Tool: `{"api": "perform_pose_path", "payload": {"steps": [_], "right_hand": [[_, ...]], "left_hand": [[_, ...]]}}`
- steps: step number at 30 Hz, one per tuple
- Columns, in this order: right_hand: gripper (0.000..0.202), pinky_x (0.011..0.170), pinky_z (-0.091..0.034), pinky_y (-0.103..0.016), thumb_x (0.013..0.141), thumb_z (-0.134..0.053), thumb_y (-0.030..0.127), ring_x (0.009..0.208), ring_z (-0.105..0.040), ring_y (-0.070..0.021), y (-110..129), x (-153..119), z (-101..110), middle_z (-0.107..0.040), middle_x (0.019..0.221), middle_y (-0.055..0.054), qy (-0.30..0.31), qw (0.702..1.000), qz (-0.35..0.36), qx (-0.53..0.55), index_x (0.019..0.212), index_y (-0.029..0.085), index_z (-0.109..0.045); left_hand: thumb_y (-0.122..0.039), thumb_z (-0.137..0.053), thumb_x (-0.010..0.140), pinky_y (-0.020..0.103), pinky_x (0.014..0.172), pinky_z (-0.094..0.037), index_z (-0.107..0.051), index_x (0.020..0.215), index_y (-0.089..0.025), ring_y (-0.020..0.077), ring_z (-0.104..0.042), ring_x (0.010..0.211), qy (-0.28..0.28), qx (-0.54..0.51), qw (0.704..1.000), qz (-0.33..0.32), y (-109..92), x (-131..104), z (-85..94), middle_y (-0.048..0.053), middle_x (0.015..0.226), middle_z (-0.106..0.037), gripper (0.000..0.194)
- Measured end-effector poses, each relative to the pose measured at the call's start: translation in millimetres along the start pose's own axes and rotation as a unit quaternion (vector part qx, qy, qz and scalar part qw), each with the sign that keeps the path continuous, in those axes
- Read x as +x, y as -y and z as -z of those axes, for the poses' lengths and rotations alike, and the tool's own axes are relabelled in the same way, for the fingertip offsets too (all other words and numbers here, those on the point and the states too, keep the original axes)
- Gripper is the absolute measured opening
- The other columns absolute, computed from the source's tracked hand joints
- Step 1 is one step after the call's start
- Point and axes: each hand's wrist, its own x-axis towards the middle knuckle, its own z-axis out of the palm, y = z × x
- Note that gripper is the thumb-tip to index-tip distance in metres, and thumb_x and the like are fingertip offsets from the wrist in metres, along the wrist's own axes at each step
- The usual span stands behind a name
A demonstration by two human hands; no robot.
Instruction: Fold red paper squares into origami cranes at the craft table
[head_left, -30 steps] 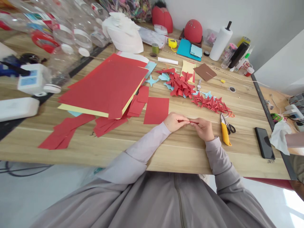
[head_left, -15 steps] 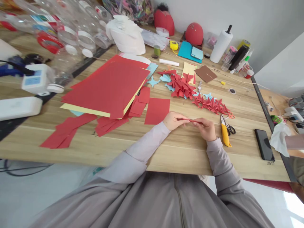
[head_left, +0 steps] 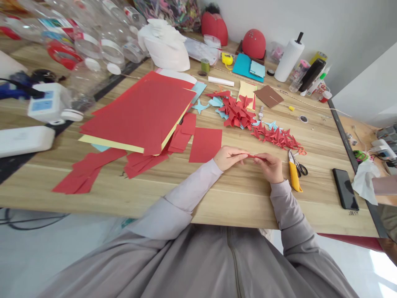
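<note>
Between my two hands is a small folded piece of red paper (head_left: 251, 156), seen nearly edge-on and mostly covered by fingers. My left hand (head_left: 231, 157) pinches its left end, and my right hand (head_left: 269, 166) pinches the right end. Both hands are just above the wooden table (head_left: 235, 198). A flat red paper square (head_left: 205, 145) lies left of my left hand. Beyond my hands lie a row of folded red paper stars (head_left: 275, 136) and a heap of red folded pieces (head_left: 237, 111), with light blue ones among them.
Right of my right hand lie a yellow-handled cutter (head_left: 294, 176), black scissors (head_left: 301, 168) and a phone (head_left: 345, 189). Large red sheets (head_left: 142, 111) and cut red strips (head_left: 88, 171) cover the left side. Plastic bottles (head_left: 89, 43) crowd the far left. Another person's sleeve (head_left: 384, 185) shows at the right edge.
My right hand has shifted very slightly right, and the gap between the fingertips is a little wider. Both hands keep their pinch on the red paper.
</note>
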Motion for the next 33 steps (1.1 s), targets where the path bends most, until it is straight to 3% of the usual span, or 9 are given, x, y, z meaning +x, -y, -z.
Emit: {"api": "perform_pose_path", "payload": {"steps": [5, 9, 16, 20, 23, 29, 33], "right_hand": [[0.016, 0.069, -0.053, -0.03, 0.08, -0.066, 0.036, 0.072, -0.065, -0.0166, 0, 0, -1, -0.071, 0.076, -0.003, 0.005, 1.0, -0.01, -0.005, 0.086, 0.023, -0.072], [0.018, 0.062, -0.053, -0.029, 0.078, -0.067, 0.038, 0.063, -0.063, -0.0151, 3, 0, -3, -0.07, 0.07, -0.002, 0.019, 0.998, -0.047, 0.046, 0.084, 0.021, -0.071], [0.02, 0.05, -0.049, -0.026, 0.071, -0.073, 0.038, 0.049, -0.057, -0.0116, 11, 0, -2, -0.064, 0.057, 0.001, 0.028, 0.982, -0.116, 0.144, 0.073, 0.019, -0.069], [0.023, 0.049, -0.05, -0.025, 0.068, -0.075, 0.04, 0.049, -0.059, -0.0118, 11, 0, -5, -0.066, 0.059, 0.0, 0.049, 0.976, -0.142, 0.155, 0.072, 0.018, -0.069], [0.024, 0.05, -0.051, -0.025, 0.067, -0.075, 0.041, 0.05, -0.059, -0.0118, 8, 0, -9, -0.069, 0.063, -0.001, 0.054, 0.976, -0.148, 0.15, 0.073, 0.019, -0.069], [0.026, 0.052, -0.052, -0.025, 0.066, -0.076, 0.043, 0.053, -0.06, -0.0118, 5, 0, -11, -0.069, 0.065, -0.001, 0.059, 0.976, -0.145, 0.15, 0.072, 0.019, -0.068], [0.028, 0.053, -0.052, -0.025, 0.066, -0.075, 0.046, 0.052, -0.06, -0.0117, 6, 3, -9, -0.068, 0.061, 0.0, 0.054, 0.972, -0.157, 0.166, 0.071, 0.019, -0.067]], "left_hand": [[-0.044, -0.058, 0.083, 0.02, 0.057, -0.05, -0.075, 0.083, -0.015, 0.013, -0.065, 0.057, -0.006, 0.033, 0.999, -0.008, -5, 0, 0.8, 0.003, 0.059, -0.069, 0.033], [-0.044, -0.055, 0.085, 0.021, 0.058, -0.051, -0.073, 0.081, -0.014, 0.0125, -0.064, 0.054, -0.006, 0.038, 0.999, 0.014, -6, -1, 0.4, 0.003, 0.057, -0.068, 0.036], [-0.049, -0.056, 0.083, 0.024, 0.049, -0.051, -0.067, 0.11, -0.011, 0.0171, -0.068, 0.059, 0.01, -0.072, 0.991, 0.111, -1, 0, -5.2, 0.007, 0.073, -0.073, 0.048], [-0.038, -0.069, 0.074, 0.022, 0.051, -0.05, -0.073, 0.088, -0.013, 0.0153, -0.066, 0.058, 0.009, -0.011, 0.997, 0.076, 3, 0, -10.8, 0.005, 0.066, -0.071, 0.029], [-0.031, -0.068, 0.075, 0.022, 0.054, -0.05, -0.073, 0.075, -0.014, 0.0131, -0.063, 0.053, 0.007, 0.017, 0.998, 0.054, 5, -1, -15.2, 0.003, 0.058, -0.069, 0.017], [-0.029, -0.067, 0.074, 0.022, 0.052, -0.05, -0.071, 0.069, -0.014, 0.0124, -0.063, 0.05, 0.0, -0.012, 0.998, 0.055, 7, -2, -17.3, 0.004, 0.059, -0.069, 0.017], [-0.034, -0.069, 0.073, 0.022, 0.052, -0.051, -0.07, 0.071, -0.012, 0.0133, -0.065, 0.052, 0.013, -0.076, 0.993, 0.093, 3, -1, -14.8, 0.007, 0.067, -0.072, 0.022]]}}
